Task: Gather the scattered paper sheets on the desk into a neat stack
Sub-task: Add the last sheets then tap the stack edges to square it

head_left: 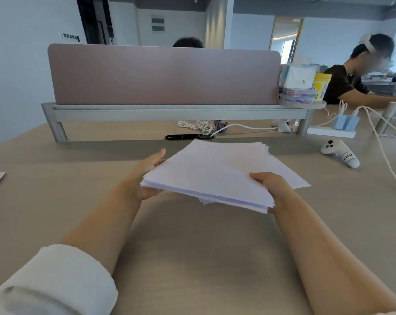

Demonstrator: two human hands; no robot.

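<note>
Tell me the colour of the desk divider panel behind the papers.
The divider panel is a muted mauve-pink; it shows in the head view.

Left grip (144, 176) and right grip (271, 185) clasp the stack (210, 171).

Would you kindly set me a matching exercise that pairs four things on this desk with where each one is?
Things:
1. paper stack
2. loose sheet
3. white controller
4. yellow tub

Places:
A. on the round shelf at the partition's end
B. flat on the desk, behind the right hand
C. gripped by the left hand and right hand
D. on the desk at far right

Pairs: 1-C, 2-B, 3-D, 4-A
</note>
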